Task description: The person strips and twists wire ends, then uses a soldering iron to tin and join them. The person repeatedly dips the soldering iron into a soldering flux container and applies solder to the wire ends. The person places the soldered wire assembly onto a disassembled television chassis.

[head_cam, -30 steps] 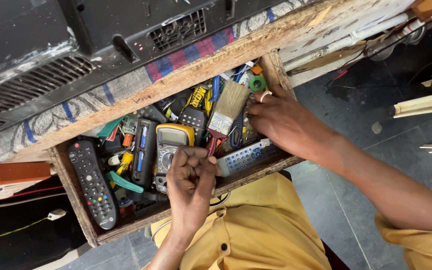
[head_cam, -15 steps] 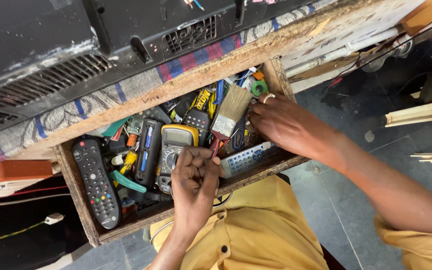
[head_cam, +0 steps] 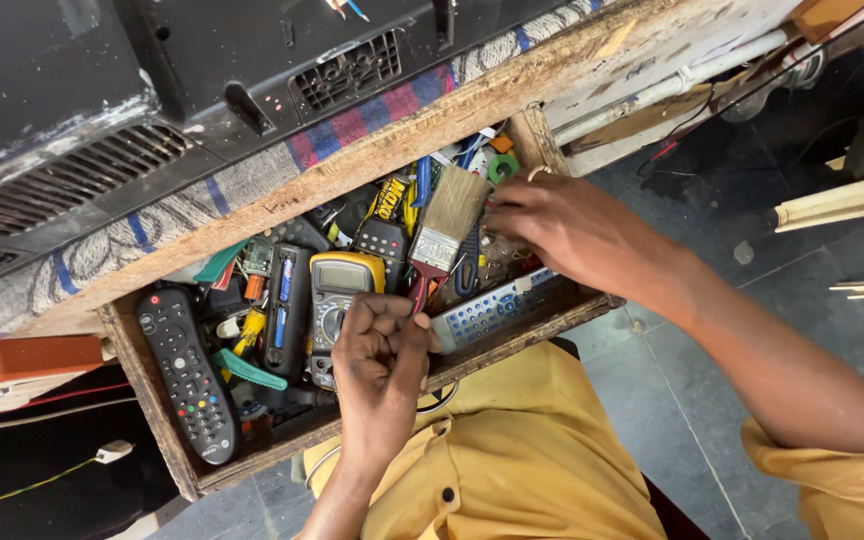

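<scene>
1. Landmark: I see an open wooden drawer (head_cam: 157, 420) of rough, chipped board, pulled out from under a bench edge and packed with tools.
2. Paintbrush (head_cam: 444, 222): pale bristles fanned wide, a metal band below them, and a red handle. It lies slanted in the drawer's middle, bristles toward the back and handle toward the front edge.
3. Left hand (head_cam: 382, 362): at the drawer's front edge, knuckles up, fingers curled tight into a fist around the red handle end of the paintbrush; the forearm runs down over a yellow shirt (head_cam: 512, 470).
4. Right hand (head_cam: 567, 232): over the drawer's right end, palm down, fingers bent and tips dipping among small parts. I cannot tell whether it pinches anything. The arm stretches off to the right.
5. Yellow meter (head_cam: 337, 300): boxy, with a grey screen and a round dial, just left of the left hand inside the drawer.
6. Black remote (head_cam: 187, 375): long and matte, with rows of small buttons, lying at the drawer's left end.
7. Striped cloth (head_cam: 252, 180): woven, grey with blue and red bands, draped on the bench above the drawer's back.
</scene>
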